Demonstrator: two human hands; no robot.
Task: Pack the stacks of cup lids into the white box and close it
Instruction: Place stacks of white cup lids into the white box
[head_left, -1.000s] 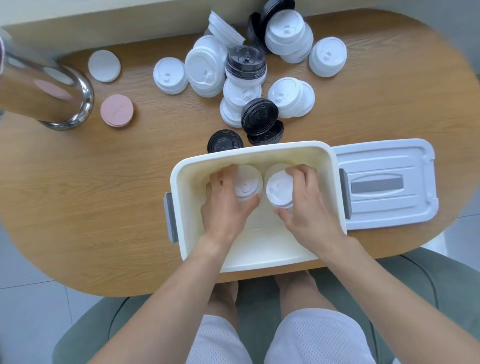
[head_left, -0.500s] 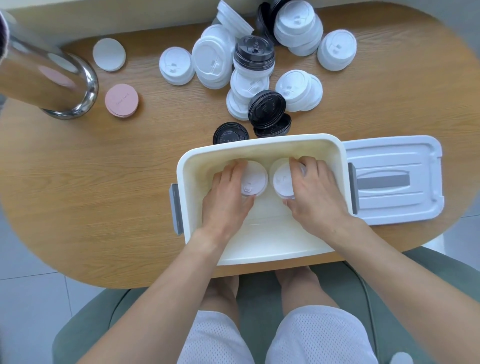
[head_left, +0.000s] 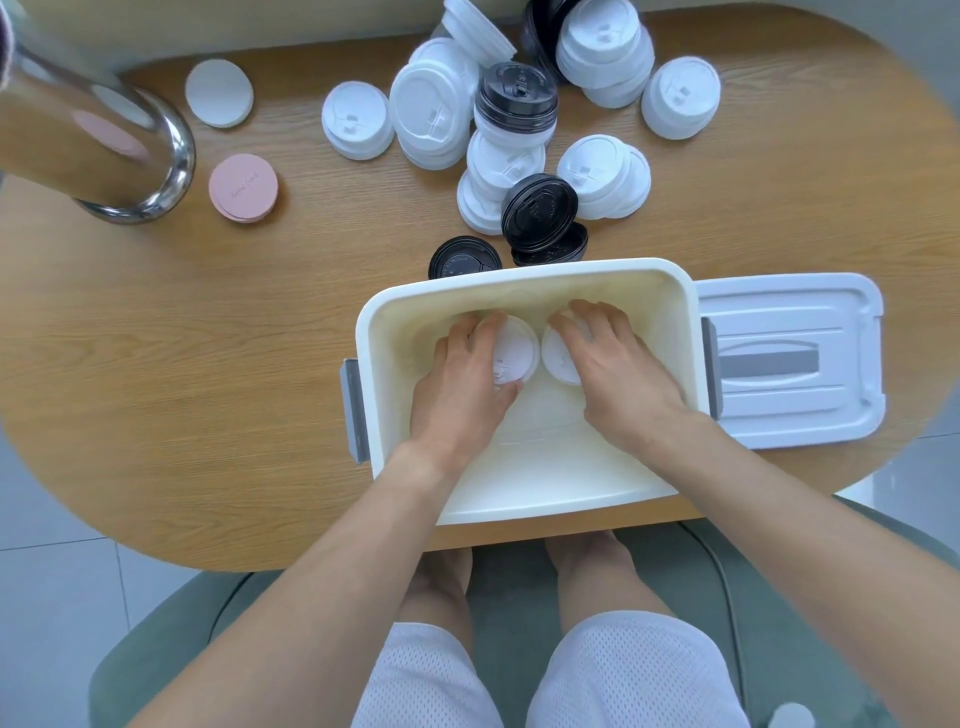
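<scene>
The white box (head_left: 395, 317) stands open at the table's near edge. Both my hands are inside it. My left hand (head_left: 462, 384) grips a white lid stack (head_left: 514, 351), fingers curled over its far side. My right hand (head_left: 618, 371) grips a second white lid stack (head_left: 556, 358) right beside it. The two stacks sit side by side near the box's far wall, almost touching. The box's lid (head_left: 789, 358) lies flat on the table to the right. Behind the box lie several loose stacks of white lids (head_left: 434, 117) and black lids (head_left: 540, 213).
A shiny metal vessel (head_left: 98, 150) stands at the far left. A pink disc (head_left: 243, 188) and a white disc (head_left: 219, 93) lie next to it. A single black lid (head_left: 462, 257) sits against the box's far wall. Bare wood stretches left of the box.
Both hands have pushed their lid stacks farther into the box, toward its far wall, and the stacks sit lower. The view has shifted slightly; the box stays put.
</scene>
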